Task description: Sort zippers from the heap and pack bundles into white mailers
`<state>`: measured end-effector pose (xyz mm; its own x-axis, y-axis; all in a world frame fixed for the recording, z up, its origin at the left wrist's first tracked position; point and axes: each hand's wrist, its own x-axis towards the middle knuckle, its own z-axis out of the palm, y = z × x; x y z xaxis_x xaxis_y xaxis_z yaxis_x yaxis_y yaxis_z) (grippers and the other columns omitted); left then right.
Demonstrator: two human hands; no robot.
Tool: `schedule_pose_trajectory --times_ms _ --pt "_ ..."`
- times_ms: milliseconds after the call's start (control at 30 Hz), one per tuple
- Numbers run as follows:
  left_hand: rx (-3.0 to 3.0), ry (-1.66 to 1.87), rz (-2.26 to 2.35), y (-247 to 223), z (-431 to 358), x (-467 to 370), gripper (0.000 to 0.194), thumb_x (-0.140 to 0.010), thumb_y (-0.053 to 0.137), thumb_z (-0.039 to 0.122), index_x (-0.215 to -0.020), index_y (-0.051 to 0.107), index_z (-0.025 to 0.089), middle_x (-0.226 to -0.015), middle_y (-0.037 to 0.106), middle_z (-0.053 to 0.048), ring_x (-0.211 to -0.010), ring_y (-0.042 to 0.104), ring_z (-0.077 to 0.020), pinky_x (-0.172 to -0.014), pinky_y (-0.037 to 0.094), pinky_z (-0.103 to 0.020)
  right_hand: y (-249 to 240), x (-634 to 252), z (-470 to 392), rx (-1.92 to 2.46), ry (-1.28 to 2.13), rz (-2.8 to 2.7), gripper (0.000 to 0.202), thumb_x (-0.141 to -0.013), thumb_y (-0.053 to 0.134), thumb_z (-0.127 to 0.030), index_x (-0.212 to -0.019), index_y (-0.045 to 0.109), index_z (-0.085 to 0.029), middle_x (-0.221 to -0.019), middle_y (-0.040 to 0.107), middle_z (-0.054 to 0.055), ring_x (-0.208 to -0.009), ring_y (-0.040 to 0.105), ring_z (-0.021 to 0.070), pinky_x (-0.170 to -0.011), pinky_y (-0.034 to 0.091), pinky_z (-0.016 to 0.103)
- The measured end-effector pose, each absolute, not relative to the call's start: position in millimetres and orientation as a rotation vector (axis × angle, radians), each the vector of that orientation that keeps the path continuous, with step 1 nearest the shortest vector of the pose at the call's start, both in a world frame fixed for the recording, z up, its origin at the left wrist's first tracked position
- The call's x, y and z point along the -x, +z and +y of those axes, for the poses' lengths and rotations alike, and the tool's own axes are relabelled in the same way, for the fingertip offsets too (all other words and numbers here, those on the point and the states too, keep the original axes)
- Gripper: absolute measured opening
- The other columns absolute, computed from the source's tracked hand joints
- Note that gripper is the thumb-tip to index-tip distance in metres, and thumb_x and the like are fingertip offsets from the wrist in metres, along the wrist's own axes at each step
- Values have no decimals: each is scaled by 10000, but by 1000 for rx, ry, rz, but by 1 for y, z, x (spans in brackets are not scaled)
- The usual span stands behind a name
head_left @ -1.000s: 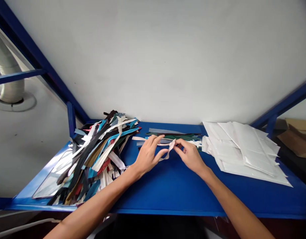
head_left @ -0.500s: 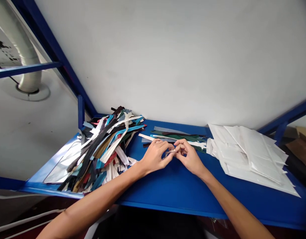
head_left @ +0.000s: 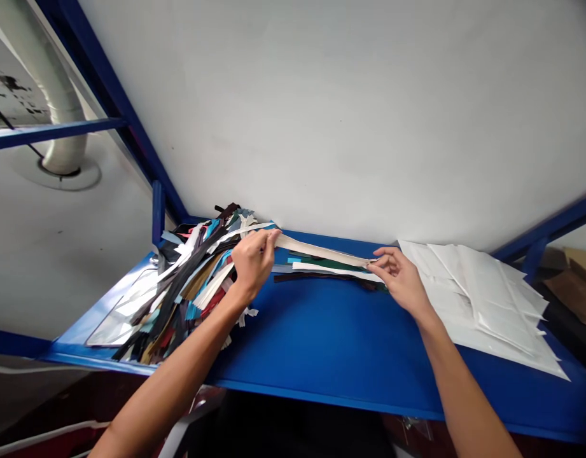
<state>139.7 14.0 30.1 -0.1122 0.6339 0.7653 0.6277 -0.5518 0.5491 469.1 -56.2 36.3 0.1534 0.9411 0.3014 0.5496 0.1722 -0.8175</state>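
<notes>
A cream zipper strip (head_left: 321, 250) is stretched between my two hands above the blue table. My left hand (head_left: 255, 259) pinches its left end, beside a large heap of mixed-colour zippers (head_left: 178, 286). At the strip's right end, my right hand (head_left: 397, 275) holds it between thumb and fingers. Just below the held strip lie a white zipper (head_left: 333, 271) and several green, grey and dark ones, roughly parallel to it.
White plastic bags (head_left: 483, 292) are stacked on the right of the blue table (head_left: 331, 356). A clear bag (head_left: 123, 312) lies at the left, partly under the heap. Blue frame bars and a pale wall stand behind.
My hands were close together at the middle. They have moved apart and up, the left one toward the heap and the right one toward the white bags, with the cream strip now stretched out.
</notes>
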Motion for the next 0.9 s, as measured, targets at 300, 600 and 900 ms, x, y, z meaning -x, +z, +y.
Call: schedule_pose_trajectory --times_ms 300,600,900 --pt "-2722 826 1202 -24 11 -168 198 -1056 626 305 -1141 775 206 -1324 721 -141 -1265 611 -324 -1017 548 -479 31 -538 -65 1804 449 -2070 381 -1018 584 -599 -1022 805 -289 -1173 725 104 -976 701 299 -805 544 403" --pt "-2703 675 1152 -49 22 -170 664 -1085 540 523 -1661 405 221 -1763 337 -178 -1663 248 -382 -1323 285 -605 -1 -507 -14 1834 -28 -2160 462 -1117 385 -362 -1360 753 -227 -1337 713 171 -1187 589 375 -973 455 518" --pt "-2699 698 1220 -55 27 -177 794 -1085 486 582 -1722 252 172 -1815 160 -197 -1700 106 -360 -1362 150 -612 10 -448 13 1713 17 -2503 414 -1116 405 -237 -1243 794 -175 -1227 735 185 -1192 577 339 -1014 376 455"
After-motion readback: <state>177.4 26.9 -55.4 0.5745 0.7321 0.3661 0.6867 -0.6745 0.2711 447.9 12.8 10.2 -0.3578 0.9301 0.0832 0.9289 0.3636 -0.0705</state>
